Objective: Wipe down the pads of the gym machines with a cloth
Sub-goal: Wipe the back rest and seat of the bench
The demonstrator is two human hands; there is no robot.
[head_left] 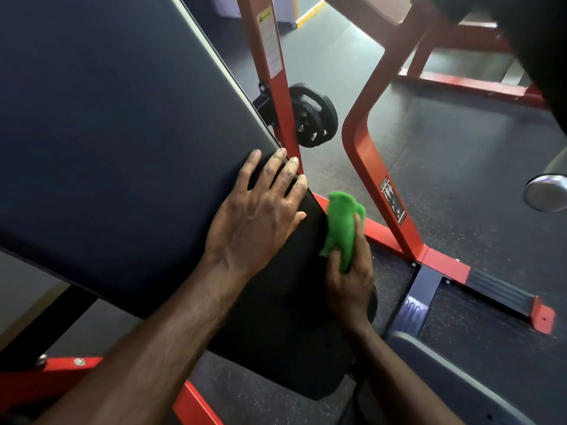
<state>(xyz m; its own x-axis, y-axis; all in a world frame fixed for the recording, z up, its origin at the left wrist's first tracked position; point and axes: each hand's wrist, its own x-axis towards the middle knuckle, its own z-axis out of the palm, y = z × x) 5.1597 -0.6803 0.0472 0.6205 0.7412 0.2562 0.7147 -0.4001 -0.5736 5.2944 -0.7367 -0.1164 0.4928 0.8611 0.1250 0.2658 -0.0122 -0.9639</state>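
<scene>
A large dark navy back pad [116,142] slopes across the left of the view. Below it sits a black seat pad [276,326]. My left hand [257,216] lies flat with spread fingers where the two pads meet. My right hand [349,277] grips a bunched green cloth [343,225] against the right edge of the black seat pad.
The red machine frame [368,167] stands right of the pads, with black weight plates [313,115] on a peg behind it. A chrome bar end [546,193] juts in at the right. Another dark pad [454,381] is at the bottom right. Rubber floor [460,148] lies beyond.
</scene>
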